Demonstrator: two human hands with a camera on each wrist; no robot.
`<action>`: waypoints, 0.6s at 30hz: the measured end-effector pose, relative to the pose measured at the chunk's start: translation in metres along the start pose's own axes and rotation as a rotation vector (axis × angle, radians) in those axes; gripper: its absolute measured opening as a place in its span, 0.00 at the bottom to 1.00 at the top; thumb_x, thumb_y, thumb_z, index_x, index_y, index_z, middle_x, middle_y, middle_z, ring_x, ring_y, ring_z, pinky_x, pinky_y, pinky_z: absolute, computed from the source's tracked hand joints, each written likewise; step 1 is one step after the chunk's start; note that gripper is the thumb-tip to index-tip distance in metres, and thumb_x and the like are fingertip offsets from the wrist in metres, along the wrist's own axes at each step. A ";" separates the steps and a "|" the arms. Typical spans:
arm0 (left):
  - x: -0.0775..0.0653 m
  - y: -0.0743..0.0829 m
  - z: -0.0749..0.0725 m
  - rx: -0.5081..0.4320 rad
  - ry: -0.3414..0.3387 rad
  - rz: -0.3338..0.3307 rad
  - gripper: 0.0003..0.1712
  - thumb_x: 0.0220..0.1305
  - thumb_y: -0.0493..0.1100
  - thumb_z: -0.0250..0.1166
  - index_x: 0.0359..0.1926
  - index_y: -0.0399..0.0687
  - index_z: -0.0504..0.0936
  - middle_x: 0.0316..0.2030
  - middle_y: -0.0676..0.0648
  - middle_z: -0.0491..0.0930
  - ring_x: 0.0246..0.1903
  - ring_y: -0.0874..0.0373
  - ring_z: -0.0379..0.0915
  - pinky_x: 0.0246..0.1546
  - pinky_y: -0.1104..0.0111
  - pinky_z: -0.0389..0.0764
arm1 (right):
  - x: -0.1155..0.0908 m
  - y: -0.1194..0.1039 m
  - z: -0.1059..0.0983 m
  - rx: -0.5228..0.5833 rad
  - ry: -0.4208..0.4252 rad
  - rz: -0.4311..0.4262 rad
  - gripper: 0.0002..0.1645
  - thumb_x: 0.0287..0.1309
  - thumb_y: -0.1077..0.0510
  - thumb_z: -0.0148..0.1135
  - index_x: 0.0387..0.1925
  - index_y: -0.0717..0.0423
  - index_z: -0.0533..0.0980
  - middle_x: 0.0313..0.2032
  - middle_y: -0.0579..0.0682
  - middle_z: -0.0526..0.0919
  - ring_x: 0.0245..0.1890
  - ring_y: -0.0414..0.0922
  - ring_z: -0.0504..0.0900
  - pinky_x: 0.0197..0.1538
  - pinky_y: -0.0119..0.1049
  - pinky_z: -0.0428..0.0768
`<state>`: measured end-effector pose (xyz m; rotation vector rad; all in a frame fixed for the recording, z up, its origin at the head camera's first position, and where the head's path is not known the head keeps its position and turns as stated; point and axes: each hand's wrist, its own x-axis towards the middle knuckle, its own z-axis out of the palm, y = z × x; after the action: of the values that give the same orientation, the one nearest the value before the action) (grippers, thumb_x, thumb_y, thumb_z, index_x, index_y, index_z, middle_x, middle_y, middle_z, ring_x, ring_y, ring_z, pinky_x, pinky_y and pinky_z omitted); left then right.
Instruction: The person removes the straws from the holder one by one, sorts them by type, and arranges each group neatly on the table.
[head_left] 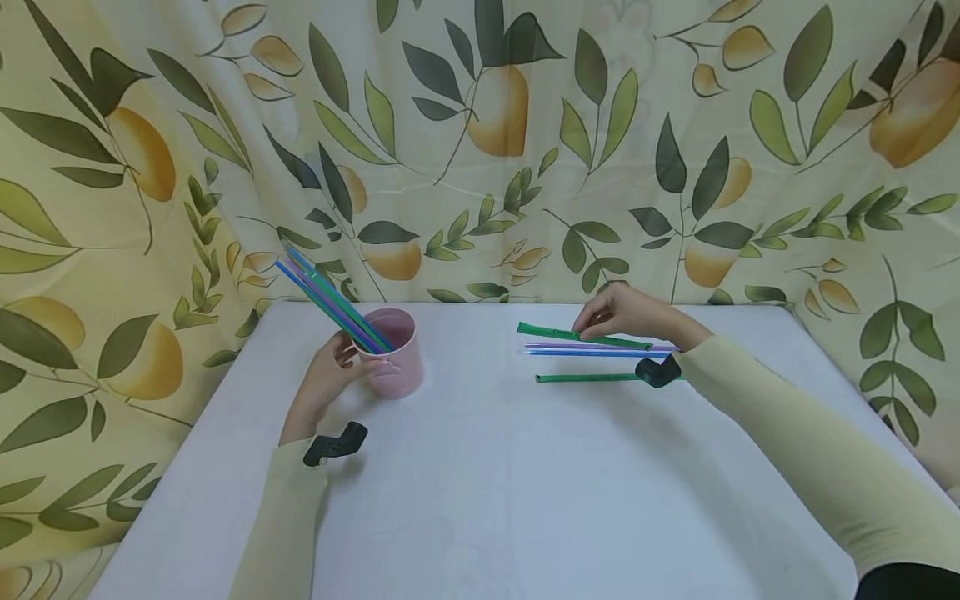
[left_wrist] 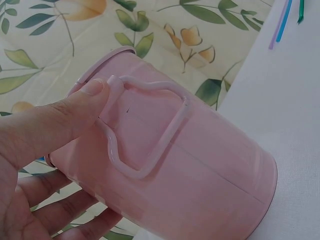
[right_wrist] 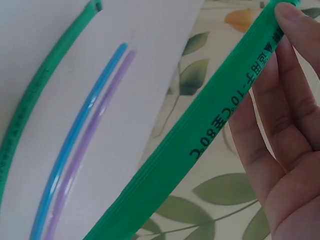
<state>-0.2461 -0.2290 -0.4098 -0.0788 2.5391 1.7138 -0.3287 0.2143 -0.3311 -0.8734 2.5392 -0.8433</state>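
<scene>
A small pink cup (head_left: 403,367) with a wire handle (left_wrist: 172,125) stands left of the middle. Several blue, purple and green straws (head_left: 330,296) lean out of it to the left. My left hand (head_left: 326,372) grips the cup's left side near the rim, thumb on the handle's base and fingers round the wall. Over on the right, my right hand (head_left: 630,312) pinches a green-wrapped straw (right_wrist: 192,125) with black print between thumb and fingers. Below it a purple straw (right_wrist: 90,145) and a blue straw (right_wrist: 82,120) lie side by side. Nearer me lies another green-wrapped straw (head_left: 585,378).
The white tabletop (head_left: 480,483) reaches back to a curtain (head_left: 465,208) printed with leaves and fruit. A black wrist mount (head_left: 335,443) sits on the left sleeve, and another black mount (head_left: 658,372) on the right one overlaps the straws in the head view.
</scene>
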 end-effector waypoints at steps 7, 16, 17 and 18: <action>0.000 0.000 0.000 -0.002 0.001 -0.003 0.46 0.56 0.51 0.68 0.70 0.44 0.55 0.71 0.41 0.55 0.70 0.44 0.50 0.71 0.52 0.57 | -0.010 0.023 0.011 -0.003 -0.009 0.037 0.08 0.51 0.60 0.68 0.36 0.56 0.85 0.37 0.51 0.86 0.36 0.40 0.82 0.43 0.26 0.82; 0.000 0.000 -0.001 -0.001 0.001 0.009 0.46 0.56 0.51 0.68 0.70 0.44 0.55 0.71 0.41 0.56 0.70 0.43 0.51 0.70 0.51 0.58 | -0.018 0.055 0.021 -0.037 -0.021 0.114 0.08 0.51 0.60 0.68 0.35 0.57 0.85 0.37 0.52 0.86 0.35 0.40 0.81 0.46 0.33 0.82; 0.000 0.000 -0.001 -0.002 0.000 0.010 0.46 0.56 0.51 0.68 0.70 0.44 0.55 0.71 0.41 0.55 0.70 0.43 0.51 0.70 0.51 0.58 | -0.019 0.059 0.022 -0.039 -0.020 0.119 0.08 0.51 0.60 0.68 0.35 0.57 0.85 0.37 0.52 0.87 0.35 0.40 0.80 0.46 0.33 0.82; 0.000 0.000 -0.001 -0.002 0.000 0.011 0.46 0.56 0.51 0.68 0.69 0.44 0.55 0.71 0.41 0.55 0.70 0.43 0.51 0.70 0.51 0.57 | -0.019 0.062 0.023 -0.041 -0.020 0.121 0.08 0.51 0.60 0.68 0.35 0.58 0.85 0.36 0.52 0.87 0.35 0.39 0.80 0.46 0.34 0.82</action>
<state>-0.2465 -0.2299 -0.4099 -0.0649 2.5423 1.7205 -0.3313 0.2565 -0.3856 -0.7273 2.5714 -0.7443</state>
